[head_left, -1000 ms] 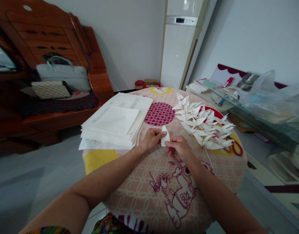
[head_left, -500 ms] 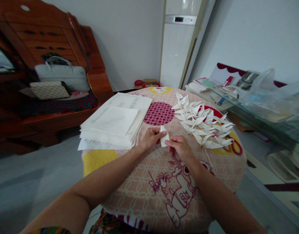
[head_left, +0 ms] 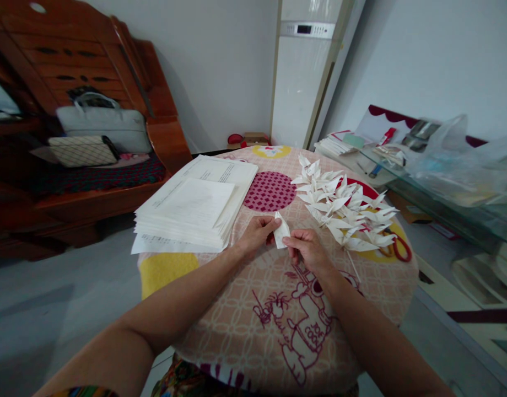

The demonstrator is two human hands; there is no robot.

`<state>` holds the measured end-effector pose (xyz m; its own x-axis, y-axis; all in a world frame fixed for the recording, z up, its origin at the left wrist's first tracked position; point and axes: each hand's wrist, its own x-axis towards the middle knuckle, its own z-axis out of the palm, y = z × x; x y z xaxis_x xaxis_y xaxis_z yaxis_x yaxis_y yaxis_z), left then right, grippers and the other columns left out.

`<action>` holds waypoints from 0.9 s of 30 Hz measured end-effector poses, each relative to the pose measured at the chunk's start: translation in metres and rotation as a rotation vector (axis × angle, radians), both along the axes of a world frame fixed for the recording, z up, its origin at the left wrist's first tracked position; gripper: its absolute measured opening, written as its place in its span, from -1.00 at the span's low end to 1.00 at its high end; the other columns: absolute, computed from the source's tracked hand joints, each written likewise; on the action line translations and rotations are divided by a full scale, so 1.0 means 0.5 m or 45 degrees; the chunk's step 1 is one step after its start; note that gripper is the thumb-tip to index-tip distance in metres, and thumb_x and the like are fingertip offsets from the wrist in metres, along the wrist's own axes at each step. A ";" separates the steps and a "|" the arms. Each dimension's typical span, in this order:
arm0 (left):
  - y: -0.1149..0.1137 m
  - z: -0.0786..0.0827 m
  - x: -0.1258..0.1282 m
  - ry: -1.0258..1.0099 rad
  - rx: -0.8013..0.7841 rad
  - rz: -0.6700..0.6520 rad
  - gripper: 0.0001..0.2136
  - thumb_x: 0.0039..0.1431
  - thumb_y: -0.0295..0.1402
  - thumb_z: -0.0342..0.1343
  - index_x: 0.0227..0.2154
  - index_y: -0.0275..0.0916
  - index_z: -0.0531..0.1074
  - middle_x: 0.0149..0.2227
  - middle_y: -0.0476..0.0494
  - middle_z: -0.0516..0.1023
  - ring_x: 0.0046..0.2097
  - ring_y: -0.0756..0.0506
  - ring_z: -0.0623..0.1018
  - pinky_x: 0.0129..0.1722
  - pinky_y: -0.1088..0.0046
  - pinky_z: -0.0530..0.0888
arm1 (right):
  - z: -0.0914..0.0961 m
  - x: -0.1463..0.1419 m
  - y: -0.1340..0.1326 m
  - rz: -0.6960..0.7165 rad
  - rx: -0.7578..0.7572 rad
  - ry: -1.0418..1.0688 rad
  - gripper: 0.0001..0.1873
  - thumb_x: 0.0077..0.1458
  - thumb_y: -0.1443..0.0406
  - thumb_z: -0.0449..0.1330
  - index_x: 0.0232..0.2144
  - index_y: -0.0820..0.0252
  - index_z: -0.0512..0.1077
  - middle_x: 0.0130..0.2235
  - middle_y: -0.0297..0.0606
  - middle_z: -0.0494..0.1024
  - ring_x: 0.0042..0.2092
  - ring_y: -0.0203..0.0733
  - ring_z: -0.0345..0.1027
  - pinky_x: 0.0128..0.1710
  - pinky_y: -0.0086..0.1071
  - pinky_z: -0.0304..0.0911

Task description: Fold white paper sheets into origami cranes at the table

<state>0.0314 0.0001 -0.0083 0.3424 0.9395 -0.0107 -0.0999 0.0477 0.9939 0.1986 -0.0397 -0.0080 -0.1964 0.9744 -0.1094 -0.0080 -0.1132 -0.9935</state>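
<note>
Pink patterned tablecloth [head_left: 220, 320] spreads beneath a stack of paper [head_left: 195, 201] on the left and white folded-paper shapes [head_left: 334, 206] on the right. Nearer, between them, is a small folded paper [head_left: 281, 231], its long axis running forward to a pointed tip. The left hand [head_left: 255, 234] pinches its left edge; the right hand [head_left: 309, 248], equally close, pinches its lower right corner.

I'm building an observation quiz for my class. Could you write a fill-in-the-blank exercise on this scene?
The left hand and right hand hold a folded piece of white ____.
The stack of sheets lies nearer the ____ hand.
The heap of folded shapes lies nearer the ____ hand.
Beside this heap, the red loop belongs to a pair of ____.

Missing words: paper; left; right; scissors.
</note>
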 end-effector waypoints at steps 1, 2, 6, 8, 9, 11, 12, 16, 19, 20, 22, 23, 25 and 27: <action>0.000 0.000 -0.001 0.010 0.010 0.002 -0.53 0.07 0.06 0.21 -0.59 -0.31 0.40 -0.67 0.03 0.32 -0.61 0.09 0.27 -0.62 0.56 0.13 | 0.000 -0.001 0.000 -0.004 -0.002 -0.002 -0.62 -0.09 0.10 0.32 -0.72 0.17 0.35 -0.74 -0.42 0.38 -0.77 -0.42 0.11 -0.78 -0.53 -0.02; 0.001 0.000 -0.001 0.019 0.024 0.012 -0.52 0.07 0.06 0.22 -0.61 -0.31 0.39 -0.67 0.03 0.31 -0.62 0.10 0.26 -0.63 0.57 0.12 | 0.001 -0.002 0.000 -0.008 -0.009 -0.004 -0.63 -0.09 0.10 0.32 -0.72 0.17 0.35 -0.74 -0.42 0.38 -0.77 -0.42 0.10 -0.78 -0.53 -0.02; 0.000 0.003 0.000 -0.030 -0.016 0.046 -0.56 0.09 0.03 0.21 -0.57 -0.31 0.41 -0.66 0.02 0.34 -0.62 0.09 0.30 -0.64 0.58 0.18 | 0.002 -0.010 0.001 -0.054 -0.012 0.026 -0.63 -0.10 0.08 0.32 -0.72 0.16 0.36 -0.73 -0.42 0.37 -0.76 -0.40 0.11 -0.79 -0.50 0.01; -0.001 0.006 0.000 -0.070 -0.054 0.044 -0.60 0.09 0.00 0.23 -0.50 -0.30 0.44 -0.62 0.00 0.39 -0.60 0.06 0.36 -0.61 0.57 0.27 | 0.002 -0.011 0.004 -0.129 0.009 0.060 -0.63 -0.10 0.07 0.32 -0.71 0.16 0.37 -0.72 -0.41 0.38 -0.75 -0.38 0.13 -0.79 -0.49 0.04; -0.002 0.007 0.000 -0.089 -0.055 0.050 -0.63 0.08 -0.03 0.25 -0.47 -0.30 0.46 -0.59 -0.01 0.43 -0.57 0.05 0.40 -0.58 0.56 0.33 | 0.002 -0.011 0.006 -0.173 0.023 0.074 -0.63 -0.10 0.07 0.32 -0.71 0.15 0.38 -0.71 -0.40 0.39 -0.74 -0.38 0.15 -0.78 -0.49 0.06; -0.004 0.010 -0.002 -0.122 -0.031 0.083 -0.68 0.03 -0.12 0.31 -0.41 -0.31 0.50 -0.53 -0.02 0.48 -0.51 0.04 0.46 -0.51 0.55 0.41 | 0.003 -0.008 0.009 -0.236 0.047 0.098 -0.63 -0.09 0.06 0.32 -0.70 0.16 0.39 -0.69 -0.38 0.42 -0.72 -0.36 0.20 -0.76 -0.49 0.10; -0.005 0.012 -0.003 -0.136 -0.016 0.099 -0.70 0.00 -0.16 0.34 -0.38 -0.32 0.51 -0.50 -0.03 0.51 -0.48 0.03 0.48 -0.48 0.54 0.44 | 0.004 -0.007 0.010 -0.251 0.055 0.108 -0.64 -0.09 0.06 0.32 -0.69 0.16 0.40 -0.68 -0.36 0.43 -0.71 -0.35 0.23 -0.75 -0.49 0.13; -0.009 0.016 -0.005 -0.113 0.012 0.080 -0.72 -0.05 -0.25 0.36 -0.32 -0.35 0.57 -0.45 -0.08 0.57 -0.44 0.02 0.51 -0.42 0.51 0.49 | 0.005 -0.003 0.011 -0.262 0.077 0.122 -0.62 -0.08 0.03 0.32 -0.67 0.16 0.42 -0.65 -0.35 0.46 -0.69 -0.34 0.27 -0.71 -0.47 0.19; -0.012 0.018 -0.005 -0.088 0.040 0.120 -0.73 -0.06 -0.27 0.36 -0.31 -0.35 0.60 -0.44 -0.09 0.59 -0.44 0.02 0.52 -0.40 0.50 0.51 | 0.002 -0.002 0.012 -0.270 0.067 0.096 -0.61 -0.07 0.00 0.31 -0.64 0.15 0.41 -0.64 -0.34 0.48 -0.68 -0.33 0.28 -0.72 -0.47 0.18; -0.013 0.019 -0.005 -0.083 0.048 0.137 -0.73 -0.06 -0.28 0.36 -0.30 -0.35 0.60 -0.44 -0.08 0.59 -0.44 0.02 0.52 -0.39 0.49 0.52 | 0.001 -0.002 0.012 -0.268 0.055 0.084 -0.61 -0.07 -0.01 0.31 -0.63 0.14 0.41 -0.63 -0.33 0.48 -0.67 -0.32 0.27 -0.72 -0.46 0.18; -0.014 0.020 -0.005 -0.068 0.060 0.143 -0.72 -0.04 -0.29 0.36 -0.28 -0.35 0.62 -0.42 -0.09 0.60 -0.43 0.01 0.53 -0.38 0.49 0.52 | -0.001 -0.001 0.013 -0.264 0.037 0.062 -0.61 -0.05 -0.03 0.30 -0.62 0.13 0.40 -0.62 -0.32 0.49 -0.66 -0.31 0.28 -0.71 -0.45 0.18; -0.015 0.021 -0.005 -0.054 0.067 0.134 -0.72 -0.03 -0.29 0.35 -0.27 -0.35 0.62 -0.40 -0.10 0.62 -0.43 0.01 0.53 -0.38 0.49 0.53 | -0.002 -0.001 0.013 -0.261 0.031 0.056 -0.61 -0.05 -0.03 0.29 -0.62 0.13 0.40 -0.61 -0.31 0.49 -0.66 -0.30 0.28 -0.71 -0.44 0.19; -0.015 0.021 -0.004 -0.024 0.092 0.126 -0.73 -0.01 -0.31 0.33 -0.24 -0.35 0.63 -0.37 -0.13 0.64 -0.42 0.01 0.54 -0.36 0.48 0.53 | -0.003 0.000 0.014 -0.265 0.013 0.063 -0.62 -0.03 -0.02 0.28 -0.61 0.11 0.40 -0.61 -0.31 0.49 -0.65 -0.29 0.28 -0.69 -0.41 0.22; -0.014 0.020 -0.004 0.000 0.126 0.138 -0.73 0.01 -0.33 0.31 -0.22 -0.35 0.64 -0.35 -0.15 0.65 -0.42 0.00 0.54 -0.35 0.47 0.54 | -0.004 0.001 0.015 -0.285 -0.020 0.105 -0.65 -0.02 0.00 0.27 -0.60 0.10 0.41 -0.60 -0.32 0.49 -0.65 -0.28 0.28 -0.68 -0.39 0.24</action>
<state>0.0296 -0.0071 0.0016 0.2390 0.9674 0.0836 -0.0992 -0.0613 0.9932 0.1988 -0.0322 -0.0099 0.0152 0.9930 -0.1171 -0.1159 -0.1146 -0.9866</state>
